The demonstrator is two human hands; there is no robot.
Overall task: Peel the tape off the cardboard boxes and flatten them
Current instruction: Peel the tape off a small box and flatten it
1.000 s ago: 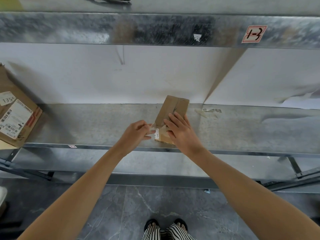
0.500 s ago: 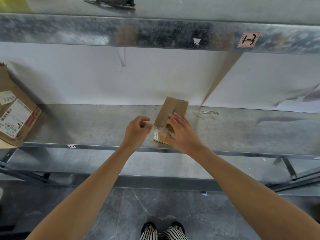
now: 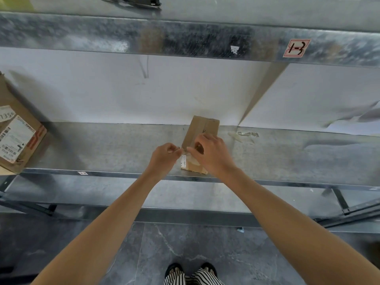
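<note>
A small brown cardboard box [image 3: 202, 129] lies on the metal shelf [image 3: 115, 149], its near end at the shelf's front edge. Clear tape [image 3: 190, 159] and a small white label cover that near end. My left hand [image 3: 165, 156] is beside the box's left edge, fingers curled, thumb and forefinger pinched together at the tape's corner. My right hand [image 3: 211, 153] lies on top of the box with fingers curled, its fingertips picking at the tape on the left edge. The box's middle is hidden under this hand.
A larger cardboard box [image 3: 16, 136] with shipping labels stands at the shelf's far left. A crumpled strip of peeled tape [image 3: 242, 135] lies on the shelf right of the small box. An upper shelf beam [image 3: 185, 38] runs overhead. A white wall backs the shelf.
My right hand's fingers have curled from flat on the box to picking at its left edge. My left hand has shifted a little toward the box, still pinching.
</note>
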